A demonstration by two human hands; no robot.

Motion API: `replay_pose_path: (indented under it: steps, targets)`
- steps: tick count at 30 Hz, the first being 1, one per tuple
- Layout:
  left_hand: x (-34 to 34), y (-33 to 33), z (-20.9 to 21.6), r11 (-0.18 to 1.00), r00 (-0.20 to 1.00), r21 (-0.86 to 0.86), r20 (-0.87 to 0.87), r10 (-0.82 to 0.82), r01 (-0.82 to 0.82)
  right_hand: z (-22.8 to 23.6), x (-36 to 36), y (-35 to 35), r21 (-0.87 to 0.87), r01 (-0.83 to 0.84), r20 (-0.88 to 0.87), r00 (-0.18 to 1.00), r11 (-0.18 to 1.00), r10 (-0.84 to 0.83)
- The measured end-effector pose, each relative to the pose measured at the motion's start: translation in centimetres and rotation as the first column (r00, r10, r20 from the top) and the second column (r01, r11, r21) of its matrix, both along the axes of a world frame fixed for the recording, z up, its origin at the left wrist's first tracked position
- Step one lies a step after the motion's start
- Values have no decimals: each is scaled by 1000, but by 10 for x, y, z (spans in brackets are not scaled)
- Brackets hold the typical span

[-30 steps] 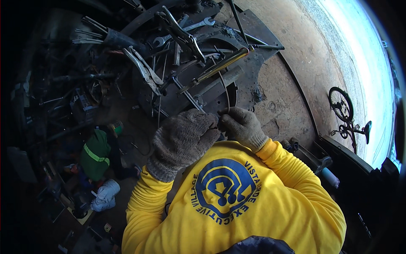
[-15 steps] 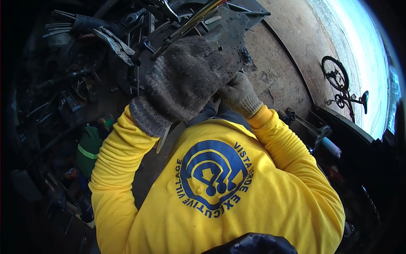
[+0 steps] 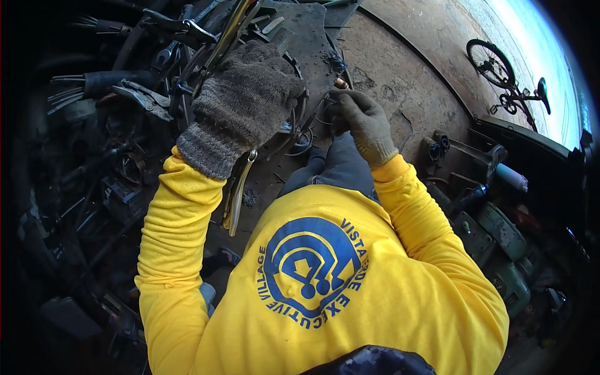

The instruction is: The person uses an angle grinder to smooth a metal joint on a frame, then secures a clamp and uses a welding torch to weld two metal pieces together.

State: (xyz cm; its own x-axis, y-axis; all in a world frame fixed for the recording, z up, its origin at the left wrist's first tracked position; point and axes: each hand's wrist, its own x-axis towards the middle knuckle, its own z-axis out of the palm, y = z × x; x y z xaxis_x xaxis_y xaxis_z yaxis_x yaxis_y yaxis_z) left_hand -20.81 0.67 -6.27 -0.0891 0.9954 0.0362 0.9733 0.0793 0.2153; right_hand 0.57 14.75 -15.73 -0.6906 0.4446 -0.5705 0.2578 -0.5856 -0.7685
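My left hand, in a thick dark grey knitted glove, is closed with its fingers curled. Whatever it grips is hidden beneath the glove. A yellow-and-black bar runs up from beside this hand, and a yellowish strip with a silver end sticks out below its wrist. To the right, my right hand, in a thin tan-grey glove, is pinched. A small copper-coloured piece shows at its fingertips. Thin dark wire loops hang between the two hands, near a curved dark metal piece.
A dark metal plate with scraps lies beyond my hands. Locking pliers, a brake lever and a bundle of rods crowd the left. A bicycle stands far right. Green metal tanks are by my right elbow.
My hands have moved apart. The left has shifted left, uncovering wires and metal. The right has turned upward, showing the copper-coloured piece. The view has shifted slightly.
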Motion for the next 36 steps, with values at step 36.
replay_pose_path:
  steps: [36]
  targets:
    - [11, 8, 14, 984, 996, -164, -67, 61, -71, 23, -36, 13, 466, -570, 61, 784, 676, 618]
